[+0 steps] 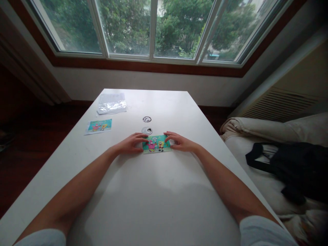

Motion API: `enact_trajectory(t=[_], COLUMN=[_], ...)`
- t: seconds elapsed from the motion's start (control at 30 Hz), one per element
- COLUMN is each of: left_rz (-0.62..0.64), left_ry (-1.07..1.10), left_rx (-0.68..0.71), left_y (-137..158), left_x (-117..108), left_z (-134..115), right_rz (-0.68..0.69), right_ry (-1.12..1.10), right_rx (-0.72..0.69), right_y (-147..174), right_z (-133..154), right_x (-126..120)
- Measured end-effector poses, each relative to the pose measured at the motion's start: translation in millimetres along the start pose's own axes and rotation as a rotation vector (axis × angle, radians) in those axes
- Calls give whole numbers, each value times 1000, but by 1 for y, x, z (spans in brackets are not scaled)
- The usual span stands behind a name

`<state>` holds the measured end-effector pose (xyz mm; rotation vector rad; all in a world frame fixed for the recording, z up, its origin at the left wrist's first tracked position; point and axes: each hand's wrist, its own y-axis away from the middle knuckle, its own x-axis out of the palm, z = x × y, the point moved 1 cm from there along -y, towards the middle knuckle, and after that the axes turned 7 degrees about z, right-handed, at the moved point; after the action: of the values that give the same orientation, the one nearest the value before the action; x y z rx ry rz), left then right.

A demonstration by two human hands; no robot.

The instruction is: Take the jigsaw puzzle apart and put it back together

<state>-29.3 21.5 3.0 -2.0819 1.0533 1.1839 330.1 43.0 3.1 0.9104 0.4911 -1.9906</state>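
Observation:
A flat teal cartoon-printed card (156, 144), with a pink and a yellow figure on it, lies on the white table between my hands. My left hand (131, 143) holds its left end, the fingers resting on the top edge and the thumb low at the side. At the right end, my right hand (180, 141) grips it the same way, fingers curled over the upper corner. Just beyond the card are two small round pieces: one (147, 131) close to my left fingertips, the other (147, 119) a little farther off. Whether the card is one layer or several, I cannot tell.
Toward the left edge of the white table (159, 198) lies a similar teal printed piece (99, 126). Behind it sits a stack of clear plastic sleeves or papers (112, 103). A pale sofa (238, 136) with dark clothing (294, 167) stands along the right side.

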Motion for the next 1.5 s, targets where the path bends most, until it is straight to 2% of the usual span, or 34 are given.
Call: enact_trajectory(t=[0.17, 0.33, 1.17, 1.33, 1.5], left_rz=[2, 2, -2, 14, 6], left_ry=[-14, -25, -11, -24, -41], left_rx=[-21, -43, -56, -52, -60], left_y=[0, 0, 0, -1, -2], left_x=[1, 2, 5, 5, 5], left_z=[-5, -9, -12, -14, -18], right_rz=[121, 178, 121, 157, 100], right_ry=[-23, -44, -23, 23, 91], right_rx=[32, 46, 35, 29, 40], right_y=[4, 5, 7, 7, 4], right_z=[-2, -7, -6, -10, -8], right_x=[-8, -12, -9, -7, 0])
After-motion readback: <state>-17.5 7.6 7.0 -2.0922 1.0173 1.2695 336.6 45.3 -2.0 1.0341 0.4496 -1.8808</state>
